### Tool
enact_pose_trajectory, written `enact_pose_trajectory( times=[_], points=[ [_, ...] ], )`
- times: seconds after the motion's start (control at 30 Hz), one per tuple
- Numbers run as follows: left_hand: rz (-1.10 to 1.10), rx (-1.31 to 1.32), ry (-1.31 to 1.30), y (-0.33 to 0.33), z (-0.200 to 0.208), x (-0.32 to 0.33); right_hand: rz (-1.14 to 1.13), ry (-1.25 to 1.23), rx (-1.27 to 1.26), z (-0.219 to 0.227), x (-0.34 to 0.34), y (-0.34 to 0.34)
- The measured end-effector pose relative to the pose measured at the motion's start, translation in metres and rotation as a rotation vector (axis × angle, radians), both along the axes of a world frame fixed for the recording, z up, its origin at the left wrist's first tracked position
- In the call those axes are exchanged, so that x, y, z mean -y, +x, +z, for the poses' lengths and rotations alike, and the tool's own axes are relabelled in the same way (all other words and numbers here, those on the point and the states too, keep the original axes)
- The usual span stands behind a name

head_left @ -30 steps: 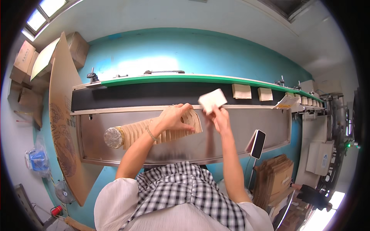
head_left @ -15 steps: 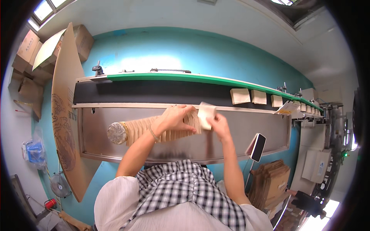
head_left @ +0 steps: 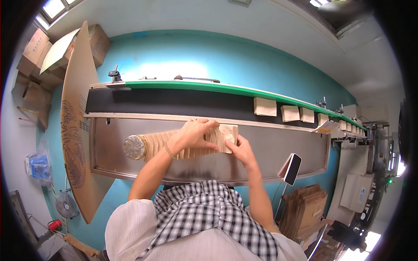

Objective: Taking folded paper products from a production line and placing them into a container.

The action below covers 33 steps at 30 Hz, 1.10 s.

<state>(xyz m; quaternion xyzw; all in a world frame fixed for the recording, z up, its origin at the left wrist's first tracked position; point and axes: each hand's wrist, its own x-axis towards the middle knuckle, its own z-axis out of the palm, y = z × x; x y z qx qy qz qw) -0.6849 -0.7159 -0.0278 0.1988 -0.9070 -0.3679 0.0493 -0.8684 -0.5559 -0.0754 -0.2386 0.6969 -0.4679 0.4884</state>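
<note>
A long row of beige packets point(head_left: 191, 152), looking like folded paper tissues, stands on edge on the steel table point(head_left: 270, 152). My left hand point(head_left: 191, 137) spans the row near its right end, fingers over the far side and thumb on the near side. At that end, my right hand point(head_left: 240, 151) grips the last beige packet point(head_left: 228, 132), its thumb on the face and its fingers at the far edge. A round, grey-topped block point(head_left: 134, 147) stands against the row's left end.
Beyond the table runs a black conveyor belt point(head_left: 174, 101) with a green guide rail point(head_left: 196, 87) and several beige packets point(head_left: 265, 107). A phone on a stand point(head_left: 292, 168) is at the right, above flattened cartons point(head_left: 305, 209). A tall cardboard sheet point(head_left: 78, 130) stands left.
My right hand has moved from a packet tilted off the row's end to the row's end packet. One more packet lies on the belt, and the others there have shifted right.
</note>
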Motion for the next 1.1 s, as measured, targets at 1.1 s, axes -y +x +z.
enact_pose_trajectory(
  times=[1.1],
  points=[
    [0.085,0.003,0.000,0.029,0.001,0.012,0.192,-0.009,-0.172,0.006,0.024,0.022]
  ],
)
